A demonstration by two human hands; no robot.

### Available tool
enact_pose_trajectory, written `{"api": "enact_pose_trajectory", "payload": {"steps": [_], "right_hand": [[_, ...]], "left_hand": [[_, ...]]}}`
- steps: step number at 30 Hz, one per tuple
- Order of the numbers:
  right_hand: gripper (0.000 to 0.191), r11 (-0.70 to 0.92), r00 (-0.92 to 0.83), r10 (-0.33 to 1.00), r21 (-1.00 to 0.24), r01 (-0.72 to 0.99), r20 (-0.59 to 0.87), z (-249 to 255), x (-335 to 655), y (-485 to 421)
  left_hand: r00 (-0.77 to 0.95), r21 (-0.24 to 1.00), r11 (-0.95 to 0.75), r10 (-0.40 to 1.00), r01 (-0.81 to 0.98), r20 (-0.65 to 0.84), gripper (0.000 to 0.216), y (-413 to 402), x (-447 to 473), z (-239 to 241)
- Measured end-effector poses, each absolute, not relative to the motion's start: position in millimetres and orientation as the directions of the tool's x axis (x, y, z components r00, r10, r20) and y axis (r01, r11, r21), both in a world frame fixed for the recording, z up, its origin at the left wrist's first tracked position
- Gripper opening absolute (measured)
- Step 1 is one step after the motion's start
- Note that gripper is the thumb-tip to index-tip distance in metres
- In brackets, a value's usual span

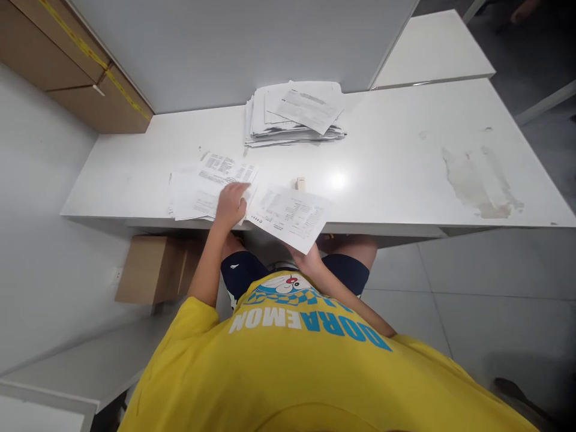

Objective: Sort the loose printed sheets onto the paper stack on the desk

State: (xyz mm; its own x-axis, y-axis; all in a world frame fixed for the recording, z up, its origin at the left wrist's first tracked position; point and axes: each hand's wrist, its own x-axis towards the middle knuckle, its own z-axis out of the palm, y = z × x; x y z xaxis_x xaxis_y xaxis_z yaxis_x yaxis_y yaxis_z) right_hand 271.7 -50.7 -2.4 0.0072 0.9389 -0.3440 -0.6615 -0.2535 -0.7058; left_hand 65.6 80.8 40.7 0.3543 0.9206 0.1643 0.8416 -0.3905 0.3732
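My left hand (231, 204) rests palm down, fingers together, on a small spread of printed sheets (202, 183) near the front edge of the white table (405, 150). My right hand (310, 259) is at the table's front edge, gripping the near corner of one printed sheet (290, 216) that lies partly over the edge; most of the fingers are hidden under the paper. A small pale block (300, 183) sits just beyond that sheet. A thicker, untidy stack of papers (294, 114) lies farther back against the grey partition.
A cardboard box (155, 269) stands on the floor under the table's left end. Brown boxes with yellow tape (76, 66) sit at the upper left. A second white tabletop (432, 48) adjoins at the back right. Stains (477, 180) mark the table's right side.
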Motion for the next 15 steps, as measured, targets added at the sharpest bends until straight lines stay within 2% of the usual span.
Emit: {"api": "enact_pose_trajectory", "payload": {"steps": [2,4,6,9,12,15], "right_hand": [[0.053,-0.233,-0.004,0.95,-0.702,-0.673,-0.312,-1.3,276.5,-53.4],[0.054,-0.22,0.001,0.952,-0.687,-0.692,-0.307,-2.7,283.8,-53.7],[0.055,-0.22,0.024,0.942,-0.671,-0.708,-0.334,-6.6,293.5,-52.5],[0.059,-0.233,0.043,0.93,-0.674,-0.701,-0.366,-13.7,310.1,-52.1],[0.067,-0.29,0.005,0.917,-0.678,-0.675,-0.398,-16.9,323.3,-55.8],[0.056,-0.354,0.0,0.893,-0.702,-0.618,-0.451,-14.9,327.8,-60.0]], "left_hand": [[0.198,0.321,-0.223,0.974,0.92,0.11,0.063,91.8,58.7,35.4],[0.128,0.285,-0.134,0.991,0.949,0.04,0.072,95.9,53.2,27.8],[0.129,0.27,-0.135,0.991,0.954,0.037,0.066,95.3,49.2,22.0],[0.123,0.269,-0.156,0.983,0.95,0.134,0.052,90.4,46.3,24.3],[0.094,0.296,-0.151,0.976,0.943,0.197,0.048,78.6,52.6,38.1],[0.156,0.341,-0.238,0.955,0.91,0.251,0.046,52.6,77.1,47.5]]}}
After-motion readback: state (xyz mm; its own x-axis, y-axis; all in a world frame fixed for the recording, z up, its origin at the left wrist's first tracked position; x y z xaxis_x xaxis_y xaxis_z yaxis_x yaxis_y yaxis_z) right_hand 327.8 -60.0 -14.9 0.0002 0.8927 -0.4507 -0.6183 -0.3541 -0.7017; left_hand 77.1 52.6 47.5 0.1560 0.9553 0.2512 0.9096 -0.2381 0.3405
